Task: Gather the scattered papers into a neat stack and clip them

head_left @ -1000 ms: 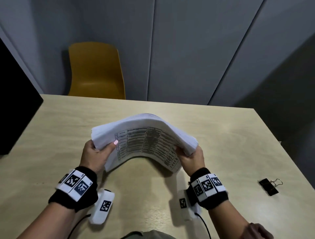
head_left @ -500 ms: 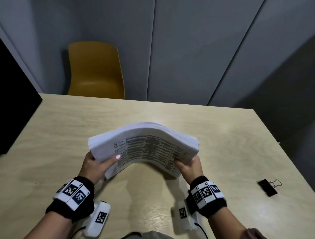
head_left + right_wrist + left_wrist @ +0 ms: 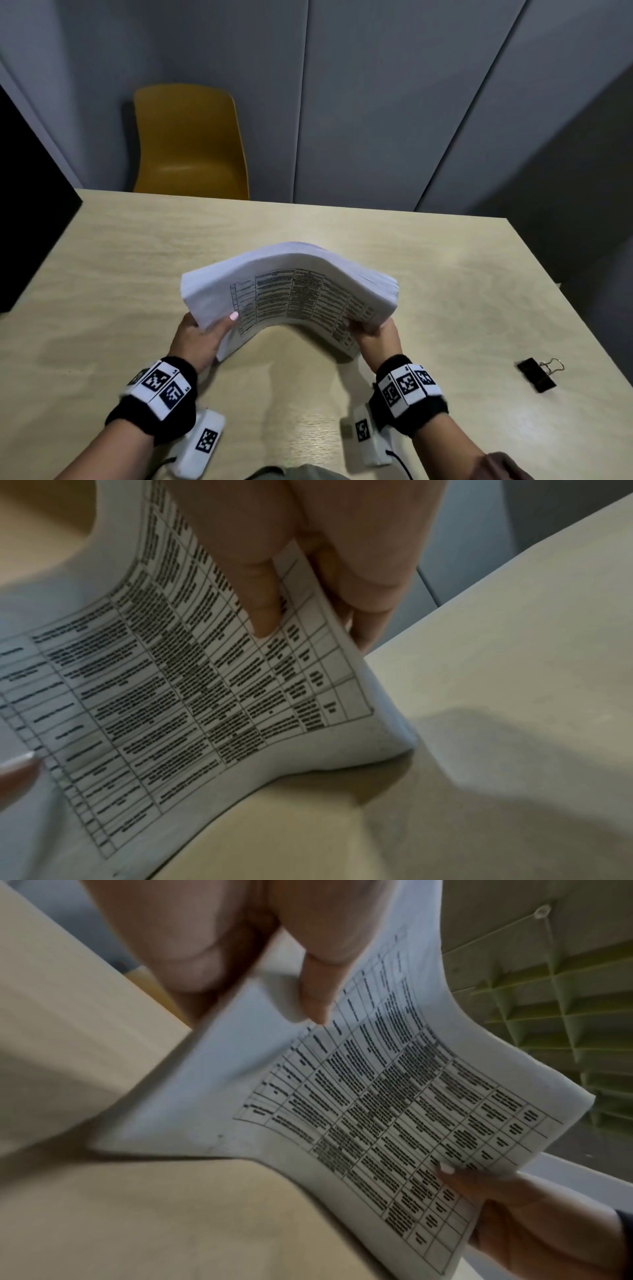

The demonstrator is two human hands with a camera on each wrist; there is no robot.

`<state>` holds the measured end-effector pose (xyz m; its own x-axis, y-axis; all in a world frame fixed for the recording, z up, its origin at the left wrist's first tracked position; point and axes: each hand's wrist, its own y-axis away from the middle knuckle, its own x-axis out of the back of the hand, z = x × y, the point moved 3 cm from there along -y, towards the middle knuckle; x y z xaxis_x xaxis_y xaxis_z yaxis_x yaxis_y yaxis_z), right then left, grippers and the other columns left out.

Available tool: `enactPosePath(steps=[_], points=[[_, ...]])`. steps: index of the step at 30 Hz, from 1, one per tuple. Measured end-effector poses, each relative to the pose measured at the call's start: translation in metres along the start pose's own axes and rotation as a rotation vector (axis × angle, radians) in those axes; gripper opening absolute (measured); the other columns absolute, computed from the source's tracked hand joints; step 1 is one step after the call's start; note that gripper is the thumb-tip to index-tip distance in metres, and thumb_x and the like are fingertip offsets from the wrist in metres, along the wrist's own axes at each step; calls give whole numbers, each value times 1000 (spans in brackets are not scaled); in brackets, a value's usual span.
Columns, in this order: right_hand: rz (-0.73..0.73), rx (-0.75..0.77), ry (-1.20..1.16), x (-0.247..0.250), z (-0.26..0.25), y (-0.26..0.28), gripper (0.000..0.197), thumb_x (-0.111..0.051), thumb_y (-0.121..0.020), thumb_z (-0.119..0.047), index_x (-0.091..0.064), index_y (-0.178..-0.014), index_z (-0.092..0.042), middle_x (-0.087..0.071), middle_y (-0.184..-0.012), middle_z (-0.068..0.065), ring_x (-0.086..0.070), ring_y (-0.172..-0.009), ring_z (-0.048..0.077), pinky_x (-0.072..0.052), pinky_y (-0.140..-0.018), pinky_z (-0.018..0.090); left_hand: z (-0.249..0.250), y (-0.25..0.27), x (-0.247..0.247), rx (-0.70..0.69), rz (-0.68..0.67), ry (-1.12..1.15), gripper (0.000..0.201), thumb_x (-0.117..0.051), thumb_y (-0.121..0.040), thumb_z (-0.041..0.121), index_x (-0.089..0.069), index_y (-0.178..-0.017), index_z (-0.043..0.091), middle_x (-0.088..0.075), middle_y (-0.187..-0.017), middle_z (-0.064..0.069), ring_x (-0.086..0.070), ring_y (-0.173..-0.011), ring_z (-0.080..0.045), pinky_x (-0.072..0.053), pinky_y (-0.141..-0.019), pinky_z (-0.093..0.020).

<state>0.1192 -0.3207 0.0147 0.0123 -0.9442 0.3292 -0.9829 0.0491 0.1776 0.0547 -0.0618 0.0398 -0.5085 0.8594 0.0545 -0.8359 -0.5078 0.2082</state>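
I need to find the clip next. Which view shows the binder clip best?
The head view: the binder clip lies on the table to the right, apart from the paper stack. Neither wrist view shows it, only paper, fingers and table.

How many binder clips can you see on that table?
1. The black binder clip lies on the table near its right edge, to the right of the right hand, apart from the paper stack. Another could be hidden under the bowed papers.
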Motion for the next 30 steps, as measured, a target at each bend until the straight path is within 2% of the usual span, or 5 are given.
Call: enactPosePath(steps=[4, 12, 18, 23, 30], points=[[52, 43, -48, 2, -2, 1, 19, -67, -80, 0, -67, -94, -11, -67, -88, 9, -63, -86, 24, -54, -81, 39, 6, 2, -4, -73, 13, 6, 29, -65, -80, -3, -58, -107, 6, -62, -101, -7, -62, -66, 0, -46, -60, -5], [79, 23, 51, 4, -11, 8, 16, -66, -80, -2, -67, -96, -4, -65, -84, 6, -63, -84, 24, -51, -75, 32, -3, -6, 1, -60, -24, -89, 8, -65, -83, 7, -64, -78, 13, -69, -74, 7, -67, -81, -20, -48, -79, -27], [277, -26, -230, 9, -30, -4, 116, -88, -55, -19, -15, -145, -26, -36, -143, 10, -39, -131, 26, -34, -109, 45, -4, -3, -5, -26, -73, 260, 14, -73, -76, 8, -65, -86, 14, -74, -72, 9, -69, -74, -17, -55, -78, -34], [-198, -427, -1003, -19, -51, 9, 26, -66, -70, -1, -60, -95, 1, -68, -85, 14, -68, -71, 26, -59, -69, 41, -10, 7, -22, 101, -256, 536, 96, -94, -30, 39, -61, -115, 8, -72, -107, -7, -69, -97, -21, -57, -81, -36], [-124, 44, -652, 22, -63, -2, 13, -64, -76, 8, -59, -78, -4, -67, -58, -1, -61, -56, 17, -53, -52, 26, 21, -20, 34, 31, -371, 531, 22, -69, -75, 19, -73, -96, 26, -76, -85, -4, -72, -71, -14, -58, -63, -25]])
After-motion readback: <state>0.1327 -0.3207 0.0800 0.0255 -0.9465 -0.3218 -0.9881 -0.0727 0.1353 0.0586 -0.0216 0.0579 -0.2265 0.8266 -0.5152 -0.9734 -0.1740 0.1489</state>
